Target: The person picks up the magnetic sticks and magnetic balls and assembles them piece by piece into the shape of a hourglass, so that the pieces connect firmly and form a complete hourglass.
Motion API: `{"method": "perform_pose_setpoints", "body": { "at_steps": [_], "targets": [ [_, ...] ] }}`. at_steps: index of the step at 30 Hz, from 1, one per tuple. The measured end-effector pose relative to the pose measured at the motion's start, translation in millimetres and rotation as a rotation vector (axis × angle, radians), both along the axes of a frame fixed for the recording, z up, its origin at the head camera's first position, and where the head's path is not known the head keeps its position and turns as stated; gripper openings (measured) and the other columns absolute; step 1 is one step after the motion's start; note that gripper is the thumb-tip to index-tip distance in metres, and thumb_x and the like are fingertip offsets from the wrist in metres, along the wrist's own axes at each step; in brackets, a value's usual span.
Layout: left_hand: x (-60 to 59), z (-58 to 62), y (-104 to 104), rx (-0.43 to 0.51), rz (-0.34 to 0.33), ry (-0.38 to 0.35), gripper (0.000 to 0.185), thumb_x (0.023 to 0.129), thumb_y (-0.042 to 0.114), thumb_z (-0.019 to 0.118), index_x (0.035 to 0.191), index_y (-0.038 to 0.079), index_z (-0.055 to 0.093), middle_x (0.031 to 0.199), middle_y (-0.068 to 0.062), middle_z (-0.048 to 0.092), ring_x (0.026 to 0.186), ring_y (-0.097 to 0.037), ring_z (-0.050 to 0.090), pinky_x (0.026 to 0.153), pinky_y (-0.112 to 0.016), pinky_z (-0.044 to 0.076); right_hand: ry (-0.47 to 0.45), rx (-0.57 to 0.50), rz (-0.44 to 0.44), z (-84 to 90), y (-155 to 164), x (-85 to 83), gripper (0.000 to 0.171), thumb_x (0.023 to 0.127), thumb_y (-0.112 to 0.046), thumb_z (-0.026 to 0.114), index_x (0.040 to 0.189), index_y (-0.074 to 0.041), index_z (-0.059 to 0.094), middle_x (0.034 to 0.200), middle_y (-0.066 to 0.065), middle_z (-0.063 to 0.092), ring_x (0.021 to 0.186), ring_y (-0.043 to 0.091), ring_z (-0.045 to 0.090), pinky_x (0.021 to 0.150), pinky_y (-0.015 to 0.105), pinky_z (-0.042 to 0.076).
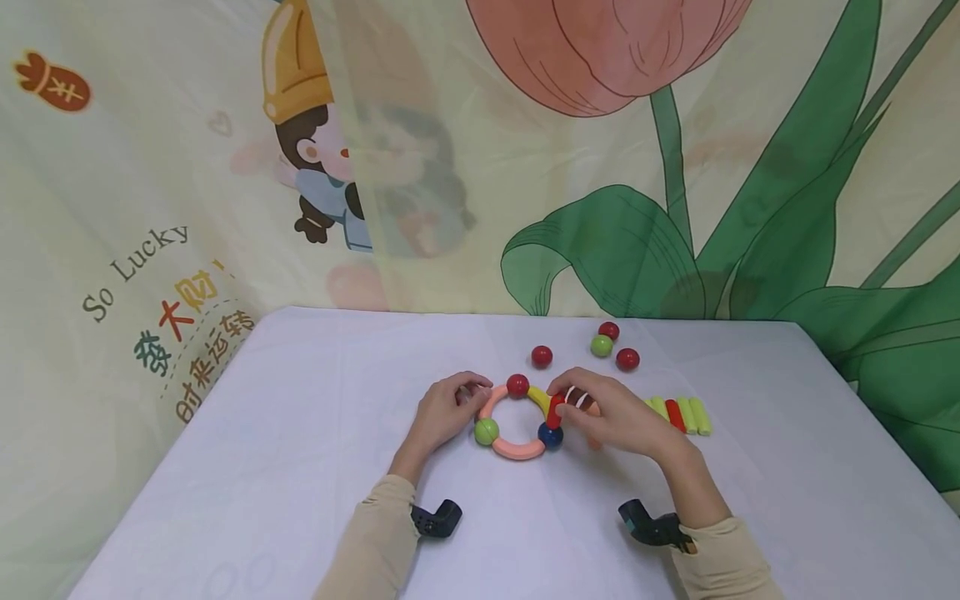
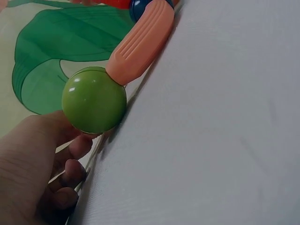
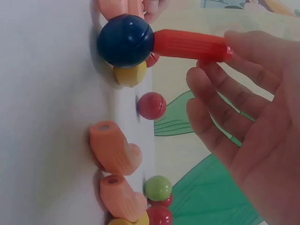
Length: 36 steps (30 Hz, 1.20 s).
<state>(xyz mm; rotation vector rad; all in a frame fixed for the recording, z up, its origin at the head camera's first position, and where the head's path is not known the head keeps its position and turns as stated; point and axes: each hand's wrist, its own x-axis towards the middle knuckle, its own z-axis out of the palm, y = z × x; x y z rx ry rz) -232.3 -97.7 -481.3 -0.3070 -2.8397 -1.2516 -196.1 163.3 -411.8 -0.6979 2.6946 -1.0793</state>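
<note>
A ring of magnetic toy pieces lies on the white table. Its curved pink rod [image 1: 519,451] joins a green ball [image 1: 487,431] to a blue ball [image 1: 551,437]; a red ball [image 1: 517,385] and a curved yellow rod [image 1: 538,398] form the far side. My left hand [image 1: 448,408] pinches the ring's left pink rod [image 1: 491,401] just past the green ball, its contact partly hidden in the left wrist view. Between thumb and fingertips, my right hand [image 1: 618,412] holds a straight red rod [image 3: 187,44] by one end. The other end touches the blue ball and points up from it.
Behind the ring are a lone red ball [image 1: 542,357], another red ball [image 1: 627,359] and a green ball [image 1: 602,346]. Short straight rods [image 1: 699,417] lie in a row at the right. Curved pink pieces [image 3: 112,147] lie beside my right hand. A printed cloth hangs behind the table.
</note>
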Motion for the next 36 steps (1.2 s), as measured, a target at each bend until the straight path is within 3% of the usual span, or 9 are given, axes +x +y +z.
{"method": "perform_pose_setpoints", "body": {
  "at_steps": [6, 11, 14, 17, 21, 24, 28, 34, 36],
  "targets": [
    [0.5, 1.0, 1, -0.001, -0.019, -0.002, 0.02, 0.087, 0.032, 0.066, 0.107, 0.029, 0.067, 0.081, 0.006, 0.056, 0.067, -0.011, 0.048, 0.055, -0.022, 0.036, -0.039, -0.001, -0.055, 1.3, 19, -3.0, 0.027, 0.093, -0.023, 0.059, 0.118, -0.013, 0.058, 0.106, 0.0, 0.062, 0.092, 0.018, 0.057, 0.073, 0.028, 0.051],
    [0.9, 1.5, 0, 0.045, -0.09, 0.03, 0.039, 0.084, 0.017, 0.067, 0.119, 0.032, 0.061, 0.109, 0.005, 0.052, 0.076, -0.011, 0.05, 0.06, -0.023, 0.039, -0.038, 0.027, -0.106, 2.7, 44, -4.8, 0.028, 0.094, -0.022, 0.057, 0.119, -0.01, 0.057, 0.11, 0.007, 0.062, 0.095, 0.021, 0.058, 0.075, 0.031, 0.051],
    [1.4, 2.1, 0, 0.09, -0.144, 0.022, 0.051, 0.082, 0.009, 0.063, 0.127, 0.032, 0.057, 0.13, 0.005, 0.047, 0.095, -0.013, 0.053, 0.073, -0.029, 0.044, -0.038, 0.028, -0.138, 3.0, 58, -4.7, 0.028, 0.095, -0.023, 0.056, 0.119, -0.009, 0.056, 0.112, 0.01, 0.062, 0.099, 0.024, 0.058, 0.076, 0.033, 0.053],
    [2.4, 2.5, 0, 0.113, -0.18, 0.007, 0.054, 0.084, 0.007, 0.06, 0.132, 0.031, 0.054, 0.14, 0.005, 0.045, 0.119, -0.017, 0.05, 0.094, -0.041, 0.045, -0.036, 0.026, -0.161, 1.8, 69, -4.9, 0.03, 0.095, -0.025, 0.055, 0.121, -0.008, 0.056, 0.113, 0.013, 0.061, 0.102, 0.026, 0.057, 0.078, 0.036, 0.053],
    [3.5, 2.7, 0, 0.096, -0.211, -0.007, 0.043, 0.09, 0.015, 0.061, 0.131, 0.028, 0.055, 0.134, 0.005, 0.055, 0.128, -0.018, 0.048, 0.108, -0.046, 0.035, -0.036, 0.043, -0.193, 0.4, 81, -5.2, 0.034, 0.096, -0.029, 0.054, 0.122, -0.007, 0.054, 0.116, 0.014, 0.061, 0.105, 0.029, 0.056, 0.079, 0.038, 0.054],
    [3.8, 3.1, 1, 0.07, -0.215, -0.003, 0.04, 0.09, 0.023, 0.064, 0.129, 0.027, 0.056, 0.122, 0.003, 0.061, 0.113, -0.016, 0.055, 0.101, -0.042, 0.042, -0.049, 0.064, -0.229, -0.5, 89, -5.5, 0.036, 0.096, -0.03, 0.053, 0.123, -0.006, 0.053, 0.118, 0.016, 0.059, 0.106, 0.032, 0.055, 0.078, 0.039, 0.055],
    [4.0, 3.7, 2, 0.07, -0.222, 0.006, 0.046, 0.087, 0.025, 0.068, 0.131, 0.028, 0.054, 0.116, 0.006, 0.061, 0.1, -0.011, 0.055, 0.094, -0.038, 0.045, -0.092, 0.102, -0.3, -1.4, 97, -6.5, 0.035, 0.096, -0.026, 0.052, 0.124, -0.005, 0.052, 0.12, 0.019, 0.057, 0.106, 0.034, 0.054, 0.076, 0.038, 0.055],
    [5.1, 4.6, 0, 0.079, -0.27, -0.015, 0.039, 0.089, 0.027, 0.064, 0.128, 0.029, 0.059, 0.127, 0.008, 0.06, 0.124, -0.015, 0.051, 0.106, -0.045, 0.038, -0.155, 0.134, -0.382, -4.7, 107, -7.6, 0.036, 0.097, -0.026, 0.049, 0.124, -0.001, 0.052, 0.119, 0.022, 0.057, 0.105, 0.036, 0.053, 0.077, 0.041, 0.054],
    [5.5, 4.6, 1, 0.08, -0.26, -0.026, 0.036, 0.09, 0.027, 0.064, 0.125, 0.029, 0.06, 0.126, 0.009, 0.061, 0.124, -0.015, 0.051, 0.105, -0.045, 0.038, -0.169, 0.139, -0.396, -6.1, 110, -7.5, 0.038, 0.097, -0.026, 0.049, 0.124, 0.0, 0.051, 0.119, 0.023, 0.056, 0.105, 0.036, 0.053, 0.077, 0.04, 0.053]
  ]
}}
